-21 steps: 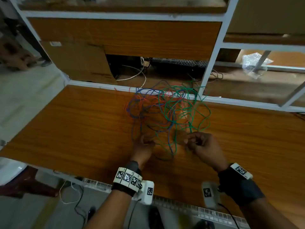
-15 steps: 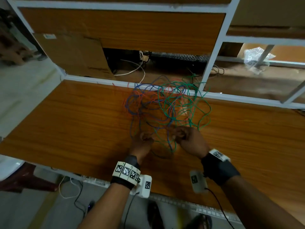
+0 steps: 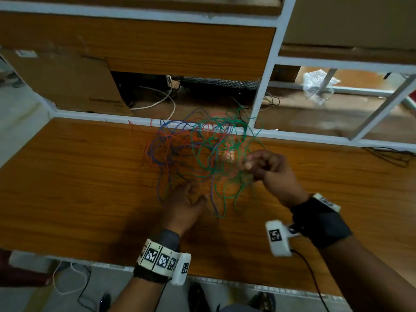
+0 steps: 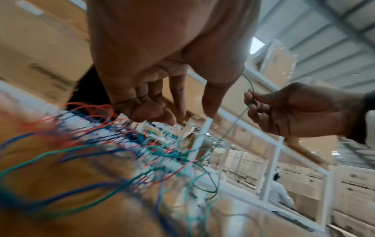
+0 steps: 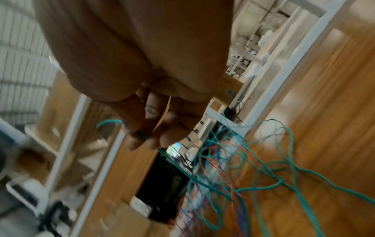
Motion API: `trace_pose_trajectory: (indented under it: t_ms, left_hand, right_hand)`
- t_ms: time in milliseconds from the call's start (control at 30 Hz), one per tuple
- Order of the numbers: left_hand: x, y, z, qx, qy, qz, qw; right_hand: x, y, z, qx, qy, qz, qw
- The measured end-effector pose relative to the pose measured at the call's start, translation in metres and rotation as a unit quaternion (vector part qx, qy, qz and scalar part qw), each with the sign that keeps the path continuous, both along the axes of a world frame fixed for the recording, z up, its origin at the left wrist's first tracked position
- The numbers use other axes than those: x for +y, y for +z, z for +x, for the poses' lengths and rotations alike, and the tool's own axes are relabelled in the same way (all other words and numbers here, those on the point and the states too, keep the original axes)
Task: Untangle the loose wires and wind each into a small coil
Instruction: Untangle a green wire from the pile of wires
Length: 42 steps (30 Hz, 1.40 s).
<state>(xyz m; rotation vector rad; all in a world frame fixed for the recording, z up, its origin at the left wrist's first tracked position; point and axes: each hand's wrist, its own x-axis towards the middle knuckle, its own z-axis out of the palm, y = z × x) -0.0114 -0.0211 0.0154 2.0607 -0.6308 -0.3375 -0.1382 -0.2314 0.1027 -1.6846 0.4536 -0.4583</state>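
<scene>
A tangle of red, blue and green wires (image 3: 198,149) lies on the wooden table (image 3: 78,188), spreading over its far edge. My right hand (image 3: 248,164) is raised at the tangle's right side and pinches a green wire (image 5: 142,135) between thumb and fingers. A short end curls out past the thumb, and the rest runs down into the tangle. The left wrist view shows the same pinch (image 4: 250,96). My left hand (image 3: 191,193) hovers low at the near edge of the tangle. Its fingers (image 4: 178,102) hang loosely curled and hold nothing.
A white frame rail with an upright post (image 3: 265,82) borders the table's far edge. Behind it lie a cardboard sheet (image 3: 67,82), a white cable (image 3: 157,102), dark equipment and crumpled clear plastic (image 3: 319,84). Bare tabletop extends left and right of the wires.
My right hand has risen and moved right, away from the left hand, drawing the green wire up out of the tangle. The left hand has stayed near the tangle's front edge.
</scene>
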Motion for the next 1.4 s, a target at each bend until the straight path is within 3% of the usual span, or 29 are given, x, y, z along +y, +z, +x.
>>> trace_pose_trajectory:
  t_ms: [100, 233, 333, 467, 567, 633, 667, 733, 800, 867, 967, 1067, 1200, 1300, 1400]
  left_hand:
    - [-0.038, 0.028, -0.012, -0.019, -0.096, -0.101, 0.99]
    - [-0.084, 0.045, -0.02, -0.114, -0.179, -0.082, 0.974]
    - [-0.103, 0.051, -0.019, -0.176, -0.182, -0.057, 0.966]
    - [-0.104, 0.026, 0.006, -0.137, -0.149, -0.078, 0.976]
    - [-0.102, 0.012, 0.024, -0.188, -0.135, -0.07, 0.97]
    - [-0.104, 0.013, 0.028, -0.211, -0.126, -0.056, 0.968]
    - [-0.106, 0.016, 0.025, -0.227, -0.123, -0.057, 0.964]
    - [-0.116, 0.027, 0.011, -0.253, -0.141, -0.07, 0.954]
    - [-0.13, 0.044, -0.01, -0.281, -0.187, -0.077, 0.938]
    - [-0.145, 0.057, -0.027, -0.3, -0.217, -0.086, 0.925]
    - [-0.162, 0.066, -0.032, -0.302, -0.206, -0.107, 0.925]
    - [-0.169, 0.062, -0.021, -0.307, -0.218, -0.113, 0.92]
    - [-0.167, 0.028, 0.009, -0.257, -0.196, -0.077, 0.943]
    - [-0.164, 0.004, 0.034, -0.23, -0.122, -0.057, 0.964]
    - [-0.169, 0.0, 0.047, -0.219, -0.1, -0.035, 0.97]
  right_hand:
    - [-0.003, 0.049, -0.02, -0.095, -0.019, 0.103, 0.99]
    - [0.0, 0.075, -0.028, -0.143, -0.015, 0.137, 0.98]
    - [-0.012, 0.081, -0.036, -0.17, -0.074, 0.163, 0.969]
    - [-0.053, 0.074, -0.067, -0.163, -0.211, 0.175, 0.948]
    - [-0.085, 0.056, -0.09, -0.144, -0.295, 0.161, 0.931]
    - [-0.099, 0.036, -0.099, -0.065, -0.341, 0.09, 0.933]
    - [-0.101, 0.026, -0.1, 0.035, -0.37, -0.012, 0.928]
    - [-0.096, 0.01, -0.097, 0.216, -0.387, -0.246, 0.862]
    - [-0.067, 0.012, -0.084, 0.215, -0.331, -0.426, 0.814]
    - [-0.042, 0.016, -0.068, 0.172, -0.193, -0.51, 0.82]
    - [-0.045, 0.005, -0.061, 0.163, -0.056, -0.428, 0.887]
    - [-0.06, 0.023, -0.071, 0.088, -0.076, -0.375, 0.92]
    - [-0.064, 0.076, -0.105, -0.004, -0.103, -0.3, 0.948]
    - [-0.073, 0.108, -0.127, -0.021, -0.123, -0.298, 0.946]
    - [-0.097, 0.097, -0.134, 0.032, -0.181, -0.328, 0.927]
